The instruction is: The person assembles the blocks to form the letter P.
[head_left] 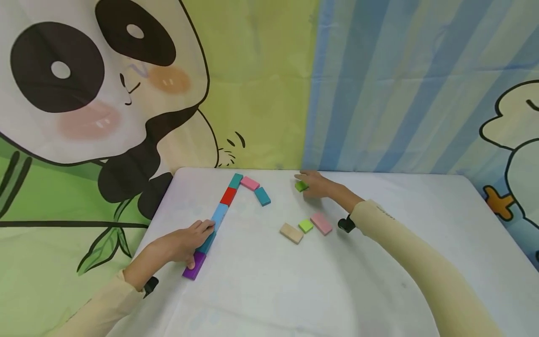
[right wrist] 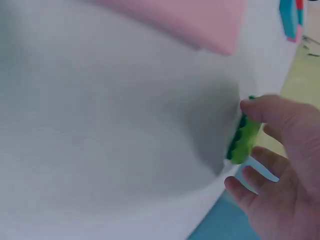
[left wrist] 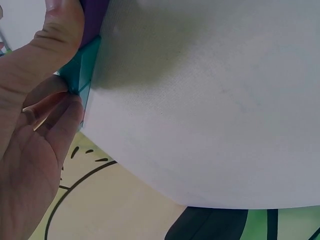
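A straight row of coloured blocks runs away from me on the left of the white table: a purple block (head_left: 194, 267) nearest, then a dark teal block (head_left: 207, 243), a light blue block (head_left: 219, 214), a red block (head_left: 229, 196) and a teal-green block (head_left: 236, 180). Along its left side, my left hand (head_left: 184, 243) touches the row, thumb on the purple block and fingertips by the blue ones. At the table's far edge, my right hand (head_left: 316, 185) pinches a small green block (right wrist: 244, 139) with a scalloped edge; its index finger is partly hidden.
Right of the row's far end lie a pink block (head_left: 250, 183) and a blue block (head_left: 263, 196), set at angles. Mid-table are a plain wooden block (head_left: 291, 233), a light green block (head_left: 306, 226) and another pink block (head_left: 321, 223). A printed curtain (head_left: 261, 84) hangs behind.
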A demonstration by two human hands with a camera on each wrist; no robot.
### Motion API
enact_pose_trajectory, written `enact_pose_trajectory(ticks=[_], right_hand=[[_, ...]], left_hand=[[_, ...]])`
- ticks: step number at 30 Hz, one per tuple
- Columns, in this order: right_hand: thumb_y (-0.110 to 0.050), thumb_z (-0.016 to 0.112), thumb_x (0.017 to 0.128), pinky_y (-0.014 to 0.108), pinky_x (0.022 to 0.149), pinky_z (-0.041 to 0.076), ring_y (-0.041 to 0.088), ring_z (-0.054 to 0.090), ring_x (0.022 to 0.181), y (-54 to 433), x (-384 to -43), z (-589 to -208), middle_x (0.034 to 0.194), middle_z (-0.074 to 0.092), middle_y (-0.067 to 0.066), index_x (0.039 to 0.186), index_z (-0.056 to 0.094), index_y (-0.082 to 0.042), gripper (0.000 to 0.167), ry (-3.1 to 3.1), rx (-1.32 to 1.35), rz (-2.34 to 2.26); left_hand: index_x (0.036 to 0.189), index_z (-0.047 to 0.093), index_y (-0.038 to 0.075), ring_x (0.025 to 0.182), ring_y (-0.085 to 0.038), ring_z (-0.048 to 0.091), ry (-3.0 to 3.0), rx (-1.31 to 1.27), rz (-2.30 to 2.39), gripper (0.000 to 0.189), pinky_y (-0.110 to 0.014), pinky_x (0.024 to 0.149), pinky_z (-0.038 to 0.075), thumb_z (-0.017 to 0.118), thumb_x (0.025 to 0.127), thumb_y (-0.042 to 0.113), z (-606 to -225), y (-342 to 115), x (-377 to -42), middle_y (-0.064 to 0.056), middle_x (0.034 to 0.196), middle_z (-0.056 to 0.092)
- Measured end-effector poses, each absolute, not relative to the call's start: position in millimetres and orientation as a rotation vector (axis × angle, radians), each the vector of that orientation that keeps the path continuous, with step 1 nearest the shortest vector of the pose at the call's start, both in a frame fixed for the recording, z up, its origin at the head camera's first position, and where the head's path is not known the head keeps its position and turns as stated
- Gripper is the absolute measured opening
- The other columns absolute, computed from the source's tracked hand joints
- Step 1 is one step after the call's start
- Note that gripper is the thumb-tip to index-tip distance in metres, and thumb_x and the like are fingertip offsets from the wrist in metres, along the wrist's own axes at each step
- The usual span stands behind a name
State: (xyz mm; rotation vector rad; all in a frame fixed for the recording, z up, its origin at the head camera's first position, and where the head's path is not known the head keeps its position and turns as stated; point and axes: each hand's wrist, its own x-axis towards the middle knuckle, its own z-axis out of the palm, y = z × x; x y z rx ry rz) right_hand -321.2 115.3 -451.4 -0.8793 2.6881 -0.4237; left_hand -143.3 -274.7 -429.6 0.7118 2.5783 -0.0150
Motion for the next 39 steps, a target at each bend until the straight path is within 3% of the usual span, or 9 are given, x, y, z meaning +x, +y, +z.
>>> enact_pose_trajectory(ticks=[6,14,19,27,35,39], right_hand=[[-0.004,0.065,0.09,0.043,0.092,0.051,0.032,0.059,0.11,124,-319,-460,0.121,0.061,0.021,0.13,0.059,0.0,0.04,2.765,-1.036,-0.45],[-0.013,0.066,0.091,0.033,0.082,0.053,0.018,0.058,0.092,89,-283,-446,0.11,0.063,0.012,0.127,0.062,-0.002,0.038,2.749,-1.168,-0.533],[-0.021,0.066,0.092,0.025,0.074,0.049,0.011,0.052,0.082,73,-261,-453,0.101,0.063,0.004,0.123,0.063,-0.01,0.033,2.686,-1.117,-0.451],[-0.026,0.071,0.089,0.031,0.079,0.051,0.014,0.054,0.087,59,-239,-459,0.106,0.062,0.007,0.119,0.064,-0.007,0.035,2.685,-1.016,-0.504],[-0.02,0.072,0.088,0.035,0.089,0.053,0.021,0.058,0.104,50,-229,-460,0.135,0.05,0.016,0.122,0.062,0.001,0.041,2.644,-1.038,-0.607],[-0.017,0.071,0.089,0.037,0.098,0.052,0.025,0.058,0.117,47,-230,-459,0.141,0.05,0.017,0.121,0.062,0.002,0.038,2.639,-1.049,-0.581]], left_hand=[[0.148,0.028,-0.002,0.134,-0.032,0.04,2.565,0.708,-0.002,0.101,-0.042,0.096,0.054,0.086,0.069,0.021,-434,-275,-145,-0.016,0.151,0.029],[0.149,0.028,-0.002,0.136,-0.033,0.038,2.564,0.688,-0.021,0.101,-0.044,0.097,0.053,0.086,0.07,0.021,-432,-275,-149,-0.017,0.152,0.027],[0.149,0.027,-0.002,0.136,-0.033,0.039,2.551,0.692,-0.018,0.101,-0.043,0.096,0.053,0.086,0.07,0.021,-431,-275,-148,-0.017,0.152,0.027],[0.148,0.028,-0.003,0.134,-0.033,0.041,2.555,0.702,-0.008,0.1,-0.042,0.095,0.054,0.086,0.069,0.02,-429,-274,-145,-0.018,0.152,0.028],[0.149,0.028,-0.002,0.136,-0.034,0.038,2.563,0.703,-0.03,0.101,-0.043,0.096,0.054,0.086,0.07,0.022,-430,-276,-147,-0.017,0.152,0.027],[0.149,0.027,-0.001,0.137,-0.034,0.037,2.552,0.685,-0.013,0.101,-0.042,0.096,0.054,0.085,0.07,0.021,-429,-275,-147,-0.017,0.152,0.027]])
